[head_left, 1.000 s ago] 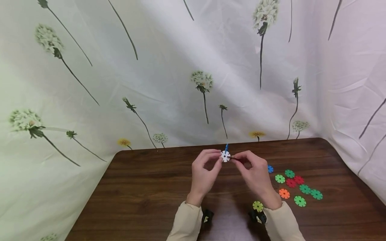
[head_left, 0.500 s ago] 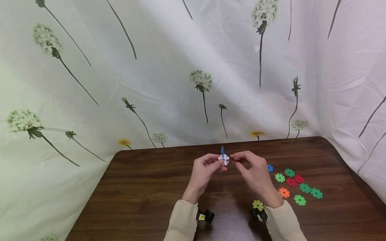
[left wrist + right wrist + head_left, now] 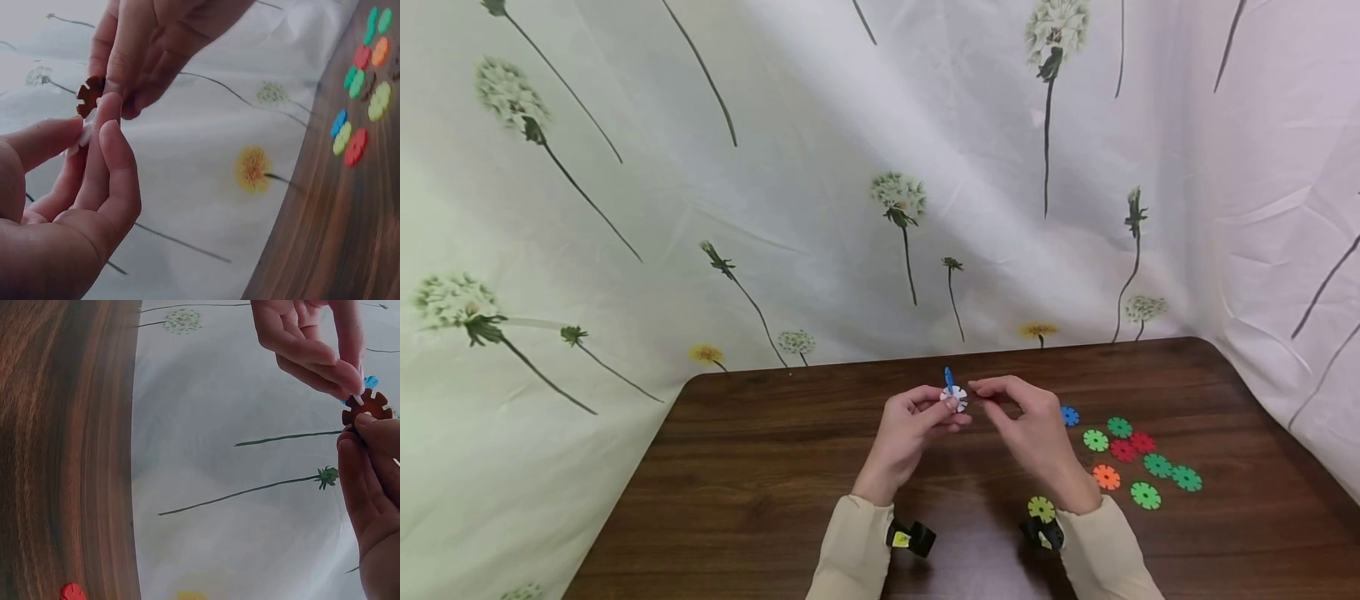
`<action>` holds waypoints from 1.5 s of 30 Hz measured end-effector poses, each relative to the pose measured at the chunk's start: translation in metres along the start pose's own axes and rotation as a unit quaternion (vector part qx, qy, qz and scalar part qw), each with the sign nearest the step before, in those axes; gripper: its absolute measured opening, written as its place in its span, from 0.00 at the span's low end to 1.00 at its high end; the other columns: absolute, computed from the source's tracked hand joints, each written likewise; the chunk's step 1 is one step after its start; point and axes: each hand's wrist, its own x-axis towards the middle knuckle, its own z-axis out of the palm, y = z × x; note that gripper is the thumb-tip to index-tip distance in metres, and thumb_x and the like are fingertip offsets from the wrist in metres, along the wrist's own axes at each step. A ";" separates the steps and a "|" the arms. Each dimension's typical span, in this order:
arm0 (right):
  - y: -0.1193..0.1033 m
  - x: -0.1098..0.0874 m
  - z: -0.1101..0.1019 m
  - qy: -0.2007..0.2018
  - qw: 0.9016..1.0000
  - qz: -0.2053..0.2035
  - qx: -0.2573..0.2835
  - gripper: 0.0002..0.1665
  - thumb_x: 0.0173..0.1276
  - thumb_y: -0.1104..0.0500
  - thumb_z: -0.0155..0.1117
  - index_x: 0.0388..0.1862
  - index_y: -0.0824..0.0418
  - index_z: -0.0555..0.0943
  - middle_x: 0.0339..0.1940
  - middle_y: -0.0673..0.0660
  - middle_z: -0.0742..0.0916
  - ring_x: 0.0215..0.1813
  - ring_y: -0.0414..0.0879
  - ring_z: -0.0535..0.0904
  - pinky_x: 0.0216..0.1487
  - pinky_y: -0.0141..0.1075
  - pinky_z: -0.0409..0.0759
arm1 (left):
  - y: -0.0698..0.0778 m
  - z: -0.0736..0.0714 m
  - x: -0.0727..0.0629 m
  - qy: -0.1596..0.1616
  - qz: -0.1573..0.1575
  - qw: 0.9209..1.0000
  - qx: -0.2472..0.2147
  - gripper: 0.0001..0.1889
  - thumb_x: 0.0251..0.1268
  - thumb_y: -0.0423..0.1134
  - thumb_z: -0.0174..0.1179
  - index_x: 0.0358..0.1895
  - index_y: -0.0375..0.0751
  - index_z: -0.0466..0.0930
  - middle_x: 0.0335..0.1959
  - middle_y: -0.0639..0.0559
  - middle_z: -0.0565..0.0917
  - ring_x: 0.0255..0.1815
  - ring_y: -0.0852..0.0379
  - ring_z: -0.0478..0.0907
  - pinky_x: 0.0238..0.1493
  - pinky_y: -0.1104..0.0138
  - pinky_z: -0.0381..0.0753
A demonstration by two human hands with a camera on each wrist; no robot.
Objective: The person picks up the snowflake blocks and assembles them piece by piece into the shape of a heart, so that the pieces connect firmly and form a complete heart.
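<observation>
My left hand [image 3: 901, 433] pinches a white notched disc [image 3: 959, 395], the thumb across its front. A blue disc [image 3: 949, 380], seen nearly edge-on, stands up from the white one's top edge. Facing it, my right hand [image 3: 1033, 429] holds a brown notched disc [image 3: 375, 405] between thumb and fingers, which shows face-on in the right wrist view. In the left wrist view the brown disc [image 3: 90, 94] is right beside the white disc [image 3: 82, 135], which the fingers largely hide. Both hands are near the far middle of the table.
On the brown wooden table [image 3: 760, 467], several loose notched discs lie to the right, among them an orange disc [image 3: 1107, 477], a red disc [image 3: 1123, 451] and a yellow-green disc [image 3: 1041, 509] by the right wrist. Behind the table hangs a white dandelion-print cloth [image 3: 820, 208].
My left hand has shifted its grip, bringing the thumb over the white disc's front, and the white and blue discs have moved slightly left. The right hand has stayed almost in place.
</observation>
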 end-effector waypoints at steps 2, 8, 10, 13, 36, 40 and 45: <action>0.000 0.000 0.000 -0.005 1.000 0.001 0.011 0.15 0.57 0.73 0.69 0.42 0.60 0.85 0.43 0.54 0.89 0.44 0.43 0.86 0.44 0.29 0.84 | 0.000 0.000 0.000 0.003 -0.011 1.000 -0.021 0.03 0.66 0.29 0.58 0.40 0.35 0.79 0.32 0.53 0.86 0.32 0.59 0.87 0.40 0.68 0.85; 0.001 0.001 -0.001 -0.013 0.999 0.003 0.030 0.15 0.59 0.69 0.69 0.44 0.57 0.85 0.44 0.53 0.89 0.46 0.42 0.85 0.46 0.29 0.83 | 0.000 0.000 0.000 0.016 -0.027 0.998 -0.048 0.03 0.66 0.28 0.58 0.38 0.38 0.79 0.32 0.52 0.86 0.33 0.60 0.86 0.40 0.71 0.84; 0.003 0.001 -0.002 -0.015 0.999 0.003 0.033 0.14 0.60 0.68 0.69 0.44 0.56 0.84 0.44 0.53 0.89 0.45 0.41 0.85 0.45 0.29 0.83 | 0.000 0.000 0.000 0.020 -0.028 0.998 -0.051 0.03 0.66 0.28 0.57 0.38 0.38 0.79 0.32 0.52 0.86 0.33 0.60 0.86 0.39 0.71 0.84; 0.006 0.001 -0.005 -0.013 0.999 0.004 0.036 0.15 0.60 0.68 0.69 0.45 0.56 0.84 0.44 0.54 0.89 0.44 0.39 0.84 0.43 0.27 0.83 | 0.000 0.001 0.000 0.029 -0.029 0.998 -0.056 0.03 0.66 0.28 0.58 0.38 0.38 0.79 0.32 0.52 0.86 0.33 0.60 0.86 0.39 0.72 0.84; 0.073 -0.026 -0.048 -0.310 0.903 0.264 -0.136 0.21 0.59 0.54 0.72 0.46 0.65 0.81 0.42 0.64 0.82 0.47 0.60 0.72 0.44 0.51 0.75 | 0.011 -0.010 -0.004 0.014 -0.030 0.987 -0.155 0.10 0.70 0.29 0.51 0.33 0.45 0.79 0.35 0.55 0.86 0.37 0.61 0.86 0.42 0.73 0.82; 0.071 -0.029 -0.038 -0.320 0.899 0.257 -0.154 0.17 0.58 0.56 0.73 0.42 0.64 0.81 0.36 0.60 0.80 0.44 0.56 0.70 0.45 0.49 0.68 | 0.012 -0.012 -0.004 0.011 -0.027 0.987 -0.160 0.10 0.70 0.29 0.51 0.33 0.45 0.79 0.35 0.55 0.86 0.37 0.61 0.85 0.43 0.74 0.82; 0.071 -0.030 -0.031 -0.326 0.893 0.254 -0.178 0.15 0.58 0.57 0.73 0.39 0.64 0.80 0.34 0.58 0.81 0.43 0.53 0.71 0.50 0.51 0.66 | 0.013 -0.012 -0.005 0.009 -0.025 0.986 -0.163 0.12 0.70 0.28 0.50 0.32 0.45 0.79 0.35 0.55 0.86 0.37 0.61 0.86 0.43 0.74 0.82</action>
